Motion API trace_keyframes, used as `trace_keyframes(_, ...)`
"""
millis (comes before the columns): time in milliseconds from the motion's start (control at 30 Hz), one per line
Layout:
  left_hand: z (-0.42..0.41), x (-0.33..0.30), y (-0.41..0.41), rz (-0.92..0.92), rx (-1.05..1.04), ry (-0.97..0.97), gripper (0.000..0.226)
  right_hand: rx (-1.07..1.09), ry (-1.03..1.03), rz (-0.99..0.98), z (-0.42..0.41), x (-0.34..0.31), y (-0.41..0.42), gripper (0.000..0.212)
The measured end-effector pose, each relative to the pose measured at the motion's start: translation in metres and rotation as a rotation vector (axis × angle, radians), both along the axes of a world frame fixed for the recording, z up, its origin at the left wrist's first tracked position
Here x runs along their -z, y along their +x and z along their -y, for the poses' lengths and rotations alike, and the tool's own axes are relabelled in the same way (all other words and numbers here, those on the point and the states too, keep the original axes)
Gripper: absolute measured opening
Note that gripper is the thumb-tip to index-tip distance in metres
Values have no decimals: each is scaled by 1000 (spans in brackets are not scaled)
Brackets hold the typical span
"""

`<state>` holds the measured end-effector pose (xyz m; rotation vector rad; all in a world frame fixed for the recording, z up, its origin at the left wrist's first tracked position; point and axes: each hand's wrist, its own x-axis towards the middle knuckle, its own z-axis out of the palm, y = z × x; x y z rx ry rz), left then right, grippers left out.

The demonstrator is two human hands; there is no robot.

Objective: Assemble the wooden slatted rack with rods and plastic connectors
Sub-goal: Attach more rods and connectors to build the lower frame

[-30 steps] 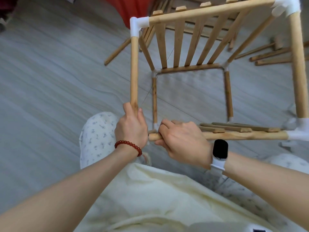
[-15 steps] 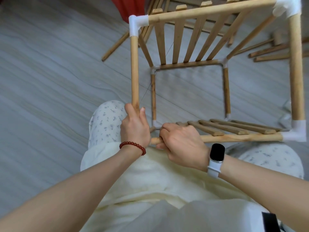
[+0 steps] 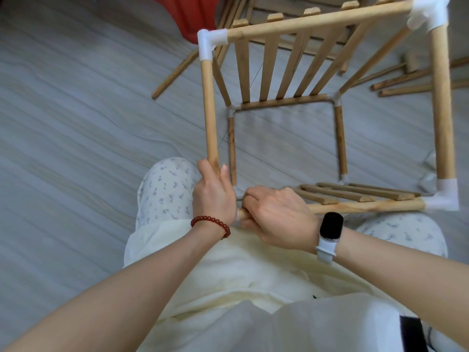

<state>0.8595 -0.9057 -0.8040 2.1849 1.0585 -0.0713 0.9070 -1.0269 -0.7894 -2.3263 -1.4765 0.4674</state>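
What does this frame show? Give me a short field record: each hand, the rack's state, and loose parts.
left hand: left hand grips the near end of the left rod
right hand: right hand grips the near rod at its left end
open corner: where the two rods meet, hidden between the hands; cannot tell whether a connector is fitted
fitted connectors: white connector far left, connector far right, connector near right
slats: far slatted panel in place
loose parts: spare rods on the floor
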Motion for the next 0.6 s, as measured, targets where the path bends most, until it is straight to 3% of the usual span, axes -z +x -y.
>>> trace_keyframes(233, -4, 3, 0, -4, 52, 34, 18, -26, -62, 159, -5, 6, -7, 26)
trace_keyframes(467, -7, 9, -4, 20, 42, 49, 20, -53, -179, 136, -2, 15, -13, 14)
trace_keyframes(600, -6, 8, -3, 75, 54, 11, 19, -30, -166, 165, 7, 13, -12, 25)
